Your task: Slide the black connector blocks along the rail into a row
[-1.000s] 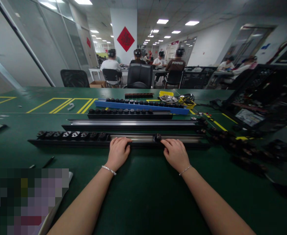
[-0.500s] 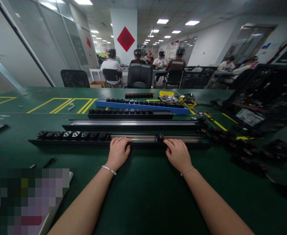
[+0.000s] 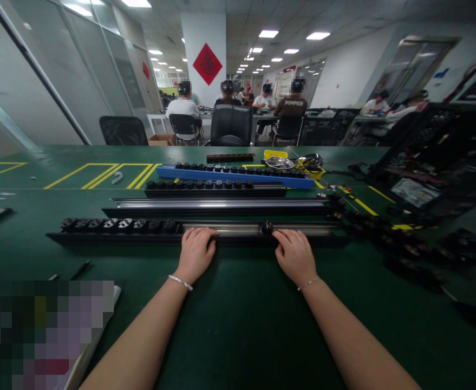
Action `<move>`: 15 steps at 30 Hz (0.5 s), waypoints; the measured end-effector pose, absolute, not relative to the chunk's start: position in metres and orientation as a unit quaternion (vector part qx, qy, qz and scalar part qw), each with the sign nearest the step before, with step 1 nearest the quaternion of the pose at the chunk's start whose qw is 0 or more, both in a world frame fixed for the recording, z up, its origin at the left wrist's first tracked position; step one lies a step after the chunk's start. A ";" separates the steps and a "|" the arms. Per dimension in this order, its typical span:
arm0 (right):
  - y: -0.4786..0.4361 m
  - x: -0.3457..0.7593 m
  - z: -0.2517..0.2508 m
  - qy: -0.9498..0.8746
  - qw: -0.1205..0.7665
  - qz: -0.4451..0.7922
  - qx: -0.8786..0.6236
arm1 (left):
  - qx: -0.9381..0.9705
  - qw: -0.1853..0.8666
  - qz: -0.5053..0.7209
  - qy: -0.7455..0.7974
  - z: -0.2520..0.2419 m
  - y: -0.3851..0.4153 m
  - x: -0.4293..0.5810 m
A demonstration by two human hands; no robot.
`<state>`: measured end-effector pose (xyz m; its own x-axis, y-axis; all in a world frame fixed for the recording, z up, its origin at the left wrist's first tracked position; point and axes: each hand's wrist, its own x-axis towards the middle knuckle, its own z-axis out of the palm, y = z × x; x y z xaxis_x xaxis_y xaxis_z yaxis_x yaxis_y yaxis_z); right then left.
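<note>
A long black track (image 3: 229,240) with a metallic channel lies across the green table in front of me. Several black socket modules (image 3: 124,224) sit in a row on its left part. One lone socket module (image 3: 267,227) stands farther right in the channel. My left hand (image 3: 197,250) is closed over the track's near edge, right of the row, fingers on top and thumb at the front. Just right of the lone module, my right hand (image 3: 295,255) is closed over the same edge, its index fingertip against the module. The undersides of the fingers are hidden.
Behind lie a bare black track (image 3: 221,205), another track with sockets (image 3: 217,190) and a blue track (image 3: 221,175). Loose dark modules (image 3: 408,244) are heaped at right beside a black open-framed case (image 3: 420,157). A metal dish (image 3: 279,163) sits farther back. People sit beyond the table.
Hardly anything differs: the view has shifted slightly, and both hands keep their places on the track. The lone module stays beside my right fingertips.
</note>
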<state>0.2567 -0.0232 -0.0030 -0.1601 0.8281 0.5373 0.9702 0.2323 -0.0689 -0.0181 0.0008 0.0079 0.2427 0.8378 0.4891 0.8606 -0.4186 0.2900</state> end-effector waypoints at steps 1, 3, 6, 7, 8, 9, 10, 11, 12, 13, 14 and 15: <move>-0.023 0.256 -0.003 -0.745 0.242 -0.146 -0.604 | -0.788 0.018 -0.297 -0.540 0.008 0.001 -0.018; -0.023 0.256 -0.004 -0.743 0.247 -0.142 -0.605 | -0.787 0.016 -0.296 -0.541 0.009 0.001 -0.018; -0.022 0.256 -0.005 -0.740 0.254 -0.139 -0.607 | -0.786 0.014 -0.295 -0.542 0.009 0.001 -0.018; -0.022 0.257 -0.005 -0.737 0.256 -0.139 -0.609 | -0.787 0.014 -0.295 -0.542 0.009 0.001 -0.018; -0.022 0.257 -0.005 -0.735 0.258 -0.139 -0.611 | -0.787 0.015 -0.295 -0.542 0.009 0.000 -0.018; -0.023 0.258 -0.005 -0.733 0.260 -0.139 -0.614 | -0.787 0.015 -0.295 -0.542 0.009 0.000 -0.018; -0.023 0.258 -0.005 -0.730 0.262 -0.138 -0.615 | -0.786 0.015 -0.296 -0.542 0.009 0.000 -0.018; -0.023 0.258 -0.004 -0.729 0.265 -0.139 -0.616 | -0.786 0.015 -0.297 -0.542 0.009 0.001 -0.018; -0.023 0.258 -0.004 -0.727 0.267 -0.139 -0.617 | -0.786 0.015 -0.297 -0.542 0.009 0.001 -0.018; -0.024 0.258 -0.004 -0.727 0.268 -0.139 -0.617 | -0.786 0.016 -0.297 -0.542 0.009 0.001 -0.018; -0.024 0.258 -0.004 -0.726 0.268 -0.140 -0.618 | -0.786 0.015 -0.297 -0.542 0.009 0.001 -0.018; -0.024 0.258 -0.005 -0.725 0.268 -0.140 -0.618 | -0.787 0.015 -0.297 -0.541 0.009 0.001 -0.018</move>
<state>0.2585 -0.0238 -0.0047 -0.0916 0.8218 0.5624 0.9722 0.1961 -0.1283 -0.0181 0.0008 0.0086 0.2378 0.8426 0.4833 0.8606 -0.4135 0.2974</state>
